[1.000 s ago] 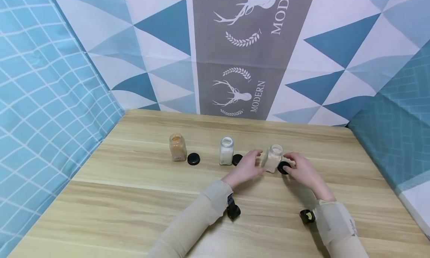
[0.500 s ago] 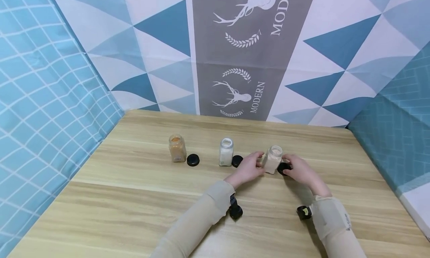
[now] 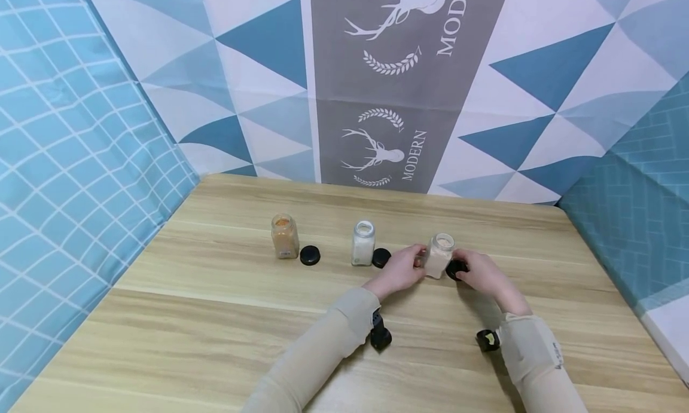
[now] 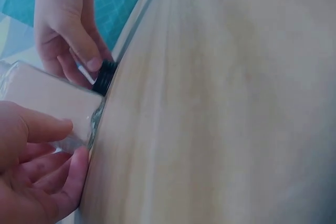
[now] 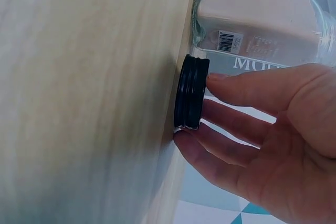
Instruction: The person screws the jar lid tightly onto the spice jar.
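Toward the right of the table, my left hand [image 3: 402, 268] holds an uncapped glass jar [image 3: 438, 256] of pale pinkish powder, thumb on one side and fingers curled around the other. The jar stands upright, its barcode label showing in the right wrist view. Close beside it lies a black round lid [image 5: 191, 92], flat on the table. My right hand [image 5: 278, 129] pinches this lid, thumb at its near edge and fingertips at the far side. In the left wrist view, the right hand [image 4: 65, 24] reaches down to the lid from above.
A jar of white contents [image 3: 363, 244] stands uncapped at mid-table, a black lid [image 3: 381, 257] beside it. Farther left is an uncapped jar of orange-brown contents [image 3: 284, 238] with its own black lid [image 3: 310, 255]. Patterned cloth walls [image 3: 371, 90] border the wooden table [image 3: 215, 317].
My left hand has closed in slightly rightward onto the pale powder jar. The right hand's fingers have settled around the black lid. The other jars stay put.
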A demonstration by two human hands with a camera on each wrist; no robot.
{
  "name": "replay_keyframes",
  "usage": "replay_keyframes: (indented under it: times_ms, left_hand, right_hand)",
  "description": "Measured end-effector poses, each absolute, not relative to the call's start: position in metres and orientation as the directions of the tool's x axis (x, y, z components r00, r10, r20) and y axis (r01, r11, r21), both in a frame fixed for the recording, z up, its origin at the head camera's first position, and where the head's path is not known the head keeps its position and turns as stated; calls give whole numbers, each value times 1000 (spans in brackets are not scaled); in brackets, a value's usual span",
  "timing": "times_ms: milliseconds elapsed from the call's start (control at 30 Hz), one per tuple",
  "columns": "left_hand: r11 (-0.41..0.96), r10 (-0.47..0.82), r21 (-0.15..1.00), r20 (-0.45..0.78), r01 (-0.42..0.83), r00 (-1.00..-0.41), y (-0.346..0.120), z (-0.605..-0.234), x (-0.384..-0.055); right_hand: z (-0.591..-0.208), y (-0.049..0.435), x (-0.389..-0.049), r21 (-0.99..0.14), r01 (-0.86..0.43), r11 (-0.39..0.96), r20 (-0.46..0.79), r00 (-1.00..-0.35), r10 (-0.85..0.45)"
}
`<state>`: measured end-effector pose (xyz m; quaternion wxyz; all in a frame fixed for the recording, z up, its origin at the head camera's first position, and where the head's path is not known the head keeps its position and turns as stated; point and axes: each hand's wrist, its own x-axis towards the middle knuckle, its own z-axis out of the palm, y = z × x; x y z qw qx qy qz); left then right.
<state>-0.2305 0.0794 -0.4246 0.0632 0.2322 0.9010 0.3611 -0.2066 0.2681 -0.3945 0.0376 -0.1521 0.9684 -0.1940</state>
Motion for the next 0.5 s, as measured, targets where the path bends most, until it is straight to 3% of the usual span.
replay_keyframes:
  times_ms: [500]
  left_hand:
    - [618, 444, 704, 57, 351, -894, 80, -420, -225]
  right_hand:
    - [-396, 269, -204, -403, -262, 877, -42, -952, -304]
